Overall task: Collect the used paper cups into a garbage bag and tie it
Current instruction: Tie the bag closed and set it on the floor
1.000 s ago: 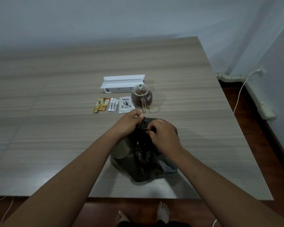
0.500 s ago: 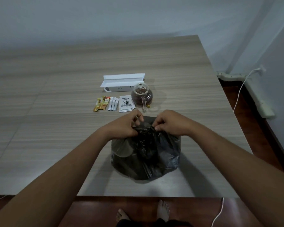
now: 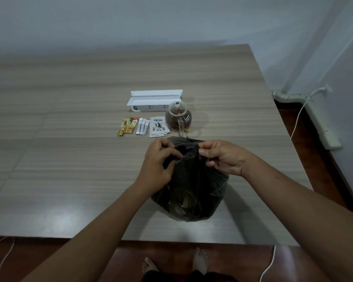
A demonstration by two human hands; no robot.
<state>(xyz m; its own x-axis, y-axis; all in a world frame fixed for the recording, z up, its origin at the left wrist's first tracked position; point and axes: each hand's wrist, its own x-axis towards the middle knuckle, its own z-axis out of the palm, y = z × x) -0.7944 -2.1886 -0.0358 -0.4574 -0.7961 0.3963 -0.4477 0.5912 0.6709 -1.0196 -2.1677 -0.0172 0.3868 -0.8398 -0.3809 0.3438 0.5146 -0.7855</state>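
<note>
Your garbage bag sits on the worktop at centre frame, just below the glass teapot. Judge it thin, soft and slippery film, light for its bulk — take it at the gathered neck, not the belly. Pale rounded shapes show faintly through the plastic, likely the paper cups; how many, you cannot tell. Your left hand curls round the bunched neck, and your right hand pinches the twisted top between thumb and fingertips. The teapot holds dark tea — keep the bag clear of it.
</note>
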